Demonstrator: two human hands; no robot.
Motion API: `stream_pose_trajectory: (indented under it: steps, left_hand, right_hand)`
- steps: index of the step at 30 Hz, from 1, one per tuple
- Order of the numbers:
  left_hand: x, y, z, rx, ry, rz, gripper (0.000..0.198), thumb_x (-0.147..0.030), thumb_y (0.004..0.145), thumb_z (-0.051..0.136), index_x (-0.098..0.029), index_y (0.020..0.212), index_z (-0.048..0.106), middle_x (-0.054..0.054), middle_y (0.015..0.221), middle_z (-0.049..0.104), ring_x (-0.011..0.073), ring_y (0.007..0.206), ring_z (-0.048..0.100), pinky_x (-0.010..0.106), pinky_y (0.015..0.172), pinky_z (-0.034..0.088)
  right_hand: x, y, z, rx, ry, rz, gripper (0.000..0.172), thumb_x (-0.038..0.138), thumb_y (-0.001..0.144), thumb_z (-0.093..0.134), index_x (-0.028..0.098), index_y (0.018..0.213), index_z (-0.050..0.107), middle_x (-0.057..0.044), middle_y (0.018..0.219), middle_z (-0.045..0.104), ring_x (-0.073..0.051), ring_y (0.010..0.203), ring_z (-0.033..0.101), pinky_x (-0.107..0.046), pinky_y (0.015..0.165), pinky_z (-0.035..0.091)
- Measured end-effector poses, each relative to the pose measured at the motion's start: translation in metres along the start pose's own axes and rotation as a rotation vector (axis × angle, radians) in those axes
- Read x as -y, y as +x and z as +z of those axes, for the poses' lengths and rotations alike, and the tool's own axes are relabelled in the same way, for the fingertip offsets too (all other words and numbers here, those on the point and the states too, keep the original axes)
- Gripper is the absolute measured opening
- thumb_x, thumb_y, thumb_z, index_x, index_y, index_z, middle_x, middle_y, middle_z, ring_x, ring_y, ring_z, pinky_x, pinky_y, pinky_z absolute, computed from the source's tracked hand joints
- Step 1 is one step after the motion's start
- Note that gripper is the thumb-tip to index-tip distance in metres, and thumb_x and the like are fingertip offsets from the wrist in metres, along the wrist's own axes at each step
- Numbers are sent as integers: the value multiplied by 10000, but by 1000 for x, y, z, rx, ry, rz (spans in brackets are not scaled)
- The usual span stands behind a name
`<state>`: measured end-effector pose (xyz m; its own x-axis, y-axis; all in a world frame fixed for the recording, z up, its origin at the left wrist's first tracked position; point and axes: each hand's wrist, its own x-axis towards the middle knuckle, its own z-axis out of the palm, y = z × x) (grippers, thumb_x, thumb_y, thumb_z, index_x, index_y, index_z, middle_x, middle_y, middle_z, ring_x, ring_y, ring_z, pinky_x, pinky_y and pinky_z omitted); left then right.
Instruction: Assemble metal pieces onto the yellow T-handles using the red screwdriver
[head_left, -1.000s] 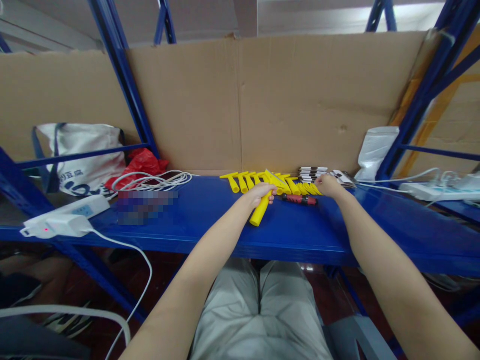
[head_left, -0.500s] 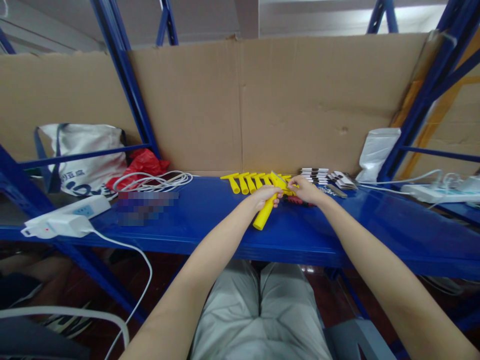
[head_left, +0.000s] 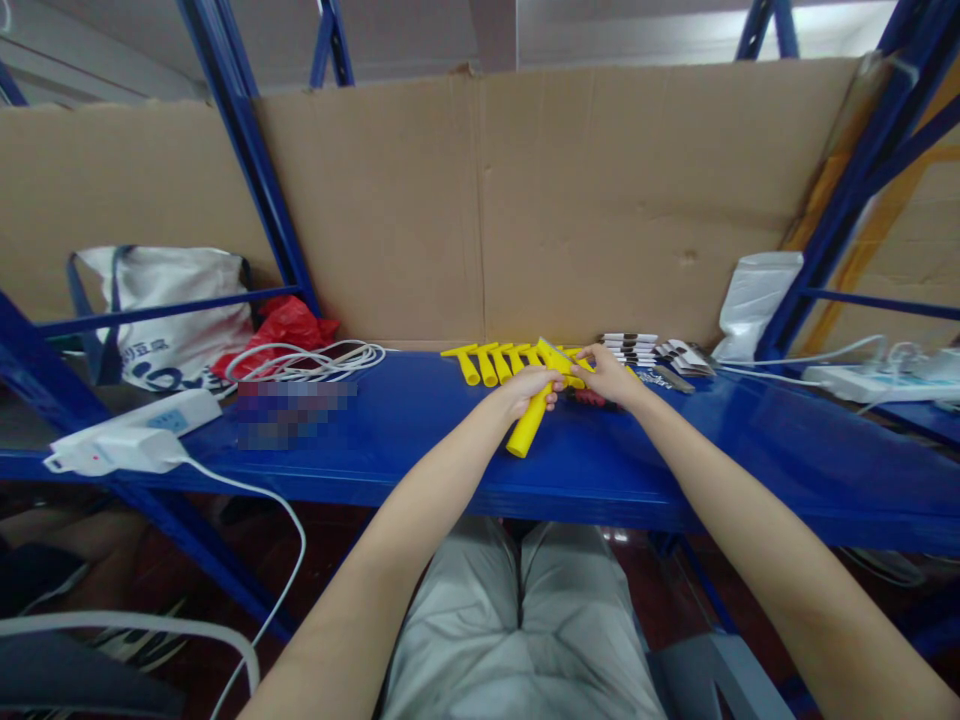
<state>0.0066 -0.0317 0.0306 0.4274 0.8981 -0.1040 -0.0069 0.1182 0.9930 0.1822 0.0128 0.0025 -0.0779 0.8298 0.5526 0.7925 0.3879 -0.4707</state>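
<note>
The yellow tool (head_left: 527, 430) is just right of the frame's centre, tilted, its round handle pointing down and left and its wide head, edged with a pale strip, up and right. The left hand (head_left: 531, 388) is closed around the handle just below the head, a grip that probably steadies the tool while leaving the head exposed. The right hand (head_left: 611, 378) comes in from the right, fingers curled in and their tips at the head; that they also pinch some small piece I cannot tell. The 2 hands seem set this way so that 1 braces while the other works at the head.

Behind them, in the middle of the frame, more yellow tools (head_left: 470, 370) lie side by side, handles toward the person, perhaps for easy picking up. A red tool (head_left: 590, 398) shows partly under the right hand. Right of it, black-and-white packets (head_left: 630, 350) are stacked near the cardboard (head_left: 600, 200), likely within reach yet off the working spot. All rest on the blue shelf (head_left: 420, 430). Farther out, a coiled white cable (head_left: 337, 365) lies left of centre and a white pouch (head_left: 757, 300) leans at the right, probably propped by the blue post (head_left: 832, 215)
</note>
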Motion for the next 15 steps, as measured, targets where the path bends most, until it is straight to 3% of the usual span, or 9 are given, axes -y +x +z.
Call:
stream_pose_trajectory:
  steps: [3, 8, 12, 15]
  left_hand:
    - [-2, -1, 0, -6, -16, -17, 231, -23, 909, 409, -195, 759, 450, -94, 480, 430, 39, 324, 351, 150, 358, 289]
    - [-4, -3, 1, -11, -30, -30, 243, -29, 916, 393, -199, 746, 430, -93, 476, 415, 44, 327, 339, 164, 368, 286]
    - [-4, -3, 0, -20, -63, -4, 214, -34, 895, 414, -199, 759, 434, -91, 490, 420, 43, 334, 335, 166, 378, 275]
    - [-4, 0, -2, -42, -88, 26, 202, -30, 872, 431, -202, 765, 427, -96, 489, 416, 43, 333, 336, 169, 383, 284]
  right_hand:
    - [-2, 1, 3, 15, 16, 93, 332, 322, 854, 624, 172, 1151, 622, -147, 1216, 651, -258, 1159, 597, -415, 1006, 464]
    - [3, 0, 6, 88, 10, 166, 397, 371, 922, 543, 118, 1219, 616, -195, 1313, 625, -271, 1226, 583, -398, 1034, 442]
    - [6, 1, 0, 101, -86, 120, 393, 424, 949, 498, 136, 1155, 669, -178, 1260, 667, -282, 1195, 603, -394, 1014, 444]
    - [5, 2, -16, 157, -194, 33, 436, 458, 975, 430, 136, 971, 724, -149, 1091, 727, -269, 1069, 650, -346, 926, 471]
